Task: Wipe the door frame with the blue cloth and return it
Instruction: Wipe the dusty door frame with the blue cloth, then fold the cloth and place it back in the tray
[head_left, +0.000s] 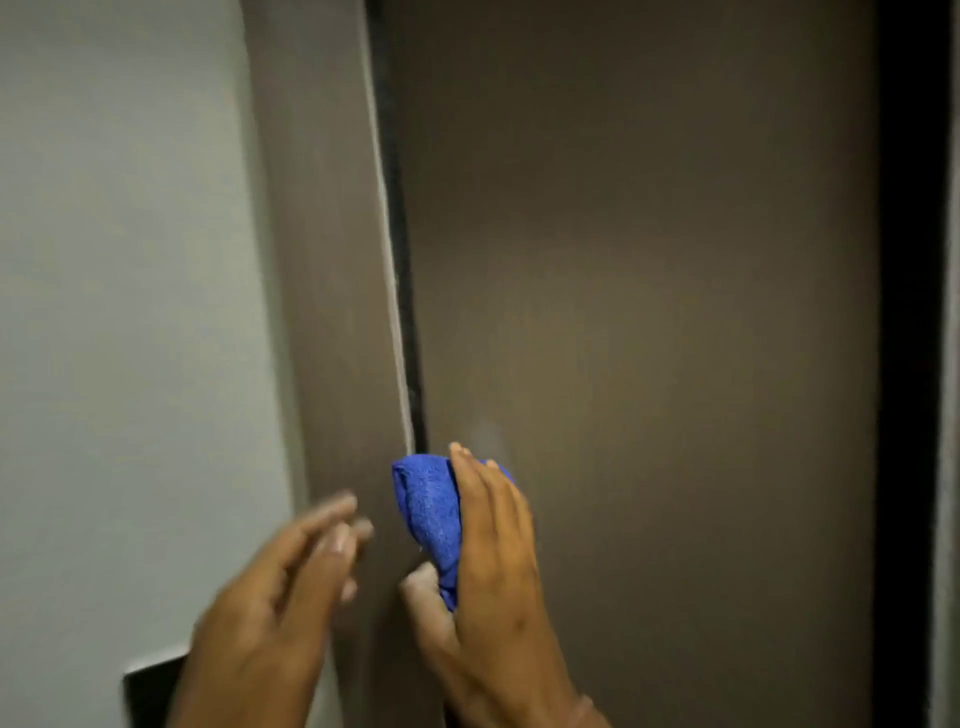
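The bunched blue cloth (427, 512) is pressed against the dark gap where the brown door frame (327, 312) meets the brown door (649, 291). My right hand (493, 566) is shut on the cloth, fingers laid over its right side and thumb under it. My left hand (280, 603) hovers just left of the cloth in front of the frame, fingers spread and blurred, holding nothing.
A pale grey wall (124, 312) lies left of the frame. A dark rectangular plate (150, 691) sits low on that wall, partly behind my left hand. A black vertical strip (909, 364) borders the door on the right.
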